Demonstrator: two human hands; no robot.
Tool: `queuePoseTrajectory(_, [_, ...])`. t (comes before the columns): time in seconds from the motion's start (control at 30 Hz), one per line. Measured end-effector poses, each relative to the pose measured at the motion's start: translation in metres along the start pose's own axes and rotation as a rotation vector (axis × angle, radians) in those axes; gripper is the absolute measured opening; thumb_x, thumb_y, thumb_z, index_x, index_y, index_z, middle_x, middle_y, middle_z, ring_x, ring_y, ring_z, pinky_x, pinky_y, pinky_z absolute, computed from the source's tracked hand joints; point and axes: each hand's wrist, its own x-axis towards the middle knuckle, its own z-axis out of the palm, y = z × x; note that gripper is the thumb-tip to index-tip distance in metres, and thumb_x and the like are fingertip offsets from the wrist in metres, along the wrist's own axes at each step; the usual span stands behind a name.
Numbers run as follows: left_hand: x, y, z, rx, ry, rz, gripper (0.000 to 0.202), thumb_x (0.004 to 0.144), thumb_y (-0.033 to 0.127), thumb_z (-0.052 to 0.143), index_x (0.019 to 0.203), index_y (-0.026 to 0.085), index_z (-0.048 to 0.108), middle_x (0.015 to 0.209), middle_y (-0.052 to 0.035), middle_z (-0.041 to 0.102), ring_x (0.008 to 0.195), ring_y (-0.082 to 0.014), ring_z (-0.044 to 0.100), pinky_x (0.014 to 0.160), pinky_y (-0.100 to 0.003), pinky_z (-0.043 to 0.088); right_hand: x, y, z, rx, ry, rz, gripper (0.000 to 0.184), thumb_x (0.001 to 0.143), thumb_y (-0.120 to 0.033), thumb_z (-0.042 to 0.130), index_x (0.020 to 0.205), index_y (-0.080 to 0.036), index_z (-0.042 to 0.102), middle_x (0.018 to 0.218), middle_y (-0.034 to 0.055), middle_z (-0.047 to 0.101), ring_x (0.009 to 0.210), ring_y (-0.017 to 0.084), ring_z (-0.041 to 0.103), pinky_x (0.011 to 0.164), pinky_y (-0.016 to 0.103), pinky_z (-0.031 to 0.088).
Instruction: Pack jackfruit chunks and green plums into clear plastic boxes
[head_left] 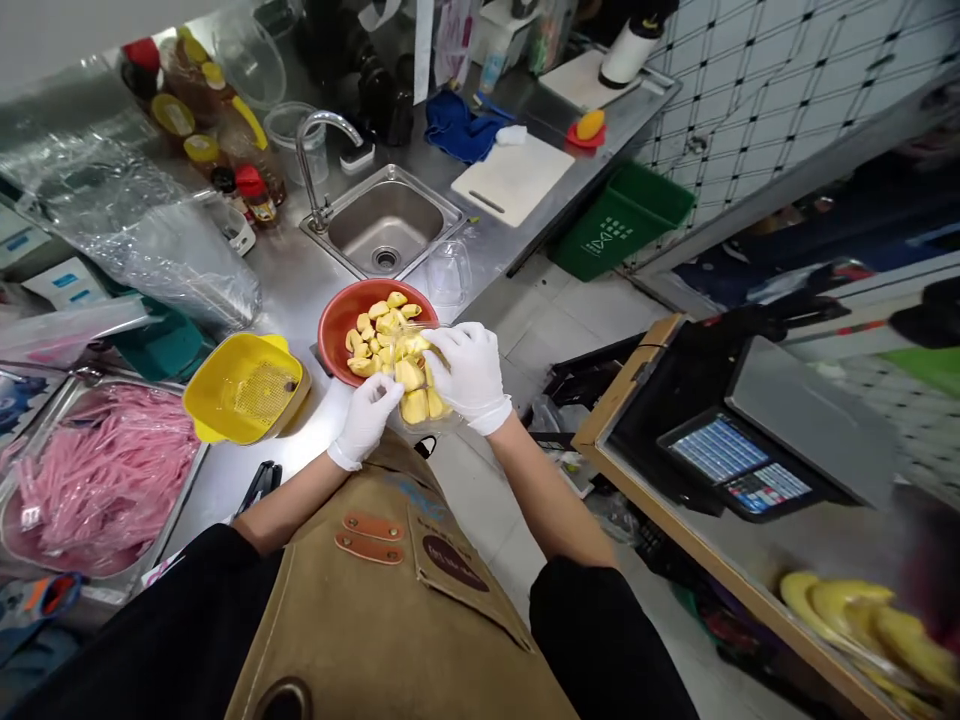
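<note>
- Since I have only the head view to work from, I set the clock on the middle of the picture, with twelve at its top edge.
- The right hand (469,372), in a white glove, is clenched around a clear plastic pack (439,418); I cannot tell if it is a bag or a tub.
- The gloved left hand (366,420) presses its fingers against the pack's near edge, though I cannot tell if it is truly grasping.
- Yellow fruit chunks (414,405) sit in the pack, and more lie in a red-orange bowl (334,345) at ten o'clock, right under the pack's edge.
- Holding the pack low over the rim, as here, seems the sound way to work: any loose piece has only a short drop into the bowl.
- A yellow strainer basket (247,390) sits at nine o'clock, near the left wrist, and an upturned clear cup (448,272) stands close at one o'clock; either could catch a wide movement.
- Further out are a steel sink (386,225) at twelve, a white cutting board (514,178) at one, a green bin (619,220) at two, and a keypad scale (720,450) at three.
</note>
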Motion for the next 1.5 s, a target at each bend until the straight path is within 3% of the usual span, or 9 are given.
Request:
queuePoseTrajectory(0.2, [-0.007,-0.005,0.011,0.001,-0.093,-0.009,0.064,0.075,0.072,0.091,0.072,0.022,0.051,0.069,0.0052,0.046,0.067,-0.0121,0.039,0.064,-0.026,0.034,-0.025,0.002,-0.003,-0.048,0.046,0.055,0.026,0.108,-0.027,0.06,0.127,-0.021,0.077,0.129,0.0112,0.081,0.118,0.034,0.054,0.101,0.049,0.034])
queuePoseTrajectory(0.4, [0.001,-0.001,0.009,0.038,-0.166,-0.045,0.066,0.074,0.074,0.092,0.073,0.021,0.053,0.07,0.0048,0.048,0.069,-0.0123,0.041,0.066,-0.026,0.037,-0.018,-0.007,0.003,-0.117,-0.04,0.021,0.023,0.108,-0.019,0.056,0.111,-0.017,0.078,0.116,0.0142,0.081,0.115,0.033,0.059,0.105,0.049,0.037])
queuePoseTrajectory(0.6, [0.024,-0.013,-0.005,-0.039,-0.187,-0.148,0.064,0.077,0.074,0.089,0.078,0.023,0.051,0.077,0.0041,0.048,0.071,-0.0133,0.044,0.07,-0.027,0.042,-0.009,0.006,0.014,0.157,0.108,-0.023,0.027,0.105,-0.024,0.061,0.127,-0.021,0.078,0.129,0.0105,0.082,0.127,0.033,0.064,0.113,0.052,0.047])
queuePoseTrajectory(0.8, [0.027,-0.025,-0.032,-0.045,-0.194,-0.235,0.064,0.079,0.077,0.084,0.074,0.022,0.051,0.075,0.0032,0.048,0.074,-0.0147,0.042,0.071,-0.028,0.038,0.019,0.052,0.038,0.513,0.417,0.401,0.027,0.103,-0.033,0.058,0.115,-0.024,0.081,0.116,0.0089,0.084,0.108,0.027,0.077,0.101,0.047,0.062])
queuePoseTrajectory(0.87, [0.026,-0.022,-0.043,-0.016,-0.168,-0.23,0.063,0.081,0.075,0.083,0.072,0.021,0.051,0.075,0.0028,0.048,0.075,-0.0149,0.041,0.072,-0.028,0.037,0.042,0.065,0.057,0.538,0.341,0.456,0.027,0.1,-0.032,0.058,0.111,-0.022,0.081,0.111,0.009,0.084,0.103,0.027,0.079,0.098,0.045,0.064])
queuePoseTrajectory(0.97, [0.022,-0.019,-0.061,0.008,-0.075,-0.213,0.062,0.082,0.072,0.082,0.07,0.022,0.049,0.074,0.0027,0.047,0.074,-0.0154,0.041,0.071,-0.029,0.037,0.082,0.06,0.09,0.45,0.054,0.311,0.027,0.098,-0.028,0.061,0.114,-0.022,0.081,0.116,0.0086,0.085,0.108,0.027,0.077,0.103,0.044,0.062])
queuePoseTrajectory(1.2, [0.011,-0.022,-0.09,-0.024,0.312,-0.112,0.053,0.09,0.065,0.079,0.072,0.023,0.051,0.075,0.0008,0.048,0.076,-0.0186,0.044,0.072,-0.032,0.04,0.164,-0.011,0.157,-0.105,-0.61,-0.135,0.034,0.102,-0.018,0.061,0.132,-0.015,0.077,0.125,0.0164,0.081,0.121,0.033,0.067,0.104,0.045,0.05])
queuePoseTrajectory(1.33, [0.012,-0.024,-0.094,-0.017,0.386,-0.051,0.05,0.094,0.061,0.075,0.072,0.023,0.051,0.075,0.0013,0.045,0.075,-0.0182,0.042,0.072,-0.032,0.038,0.18,-0.023,0.184,-0.341,-0.746,-0.177,0.033,0.101,-0.022,0.063,0.13,-0.013,0.076,0.127,0.0224,0.079,0.125,0.039,0.063,0.112,0.058,0.041])
queuePoseTrajectory(1.5, [0.015,-0.036,-0.097,-0.083,0.404,-0.004,0.046,0.098,0.055,0.074,0.075,0.023,0.05,0.078,0.0018,0.045,0.077,-0.0176,0.042,0.076,-0.032,0.038,0.184,-0.018,0.192,-0.359,-0.821,-0.158,0.046,0.099,-0.024,0.061,0.143,-0.012,0.07,0.136,0.0258,0.073,0.126,0.04,0.064,0.115,0.059,0.039])
